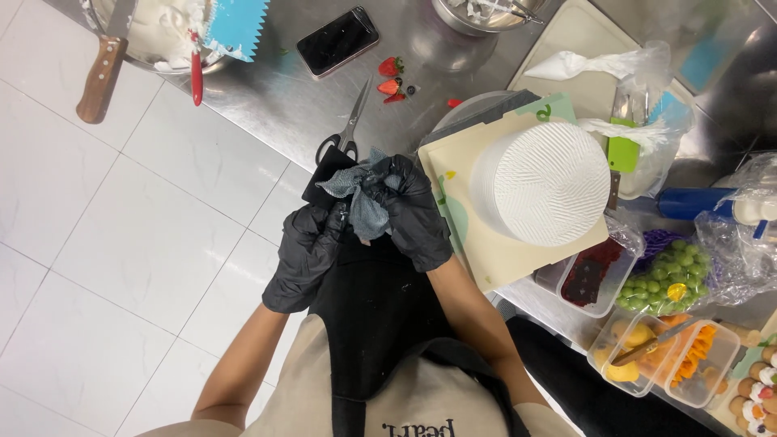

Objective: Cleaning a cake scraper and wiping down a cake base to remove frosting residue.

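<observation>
grey cloth (366, 202) clenched in both grips, left hand (306, 252), right hand (414, 212) | scissors (346, 129) just beyond | white cake (541, 181) beside

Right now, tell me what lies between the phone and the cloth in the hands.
In the head view, scissors lie on the steel counter between the phone and the grey cloth.

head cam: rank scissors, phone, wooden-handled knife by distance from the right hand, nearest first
From the right hand, which grips a grey cloth:
1. Scissors: on the steel counter just past the hands, handles almost at the fingers.
2. Phone: farther along the counter, beyond the scissor tips.
3. Wooden-handled knife: far end by the cream bowl, handle overhanging the counter edge.
</observation>
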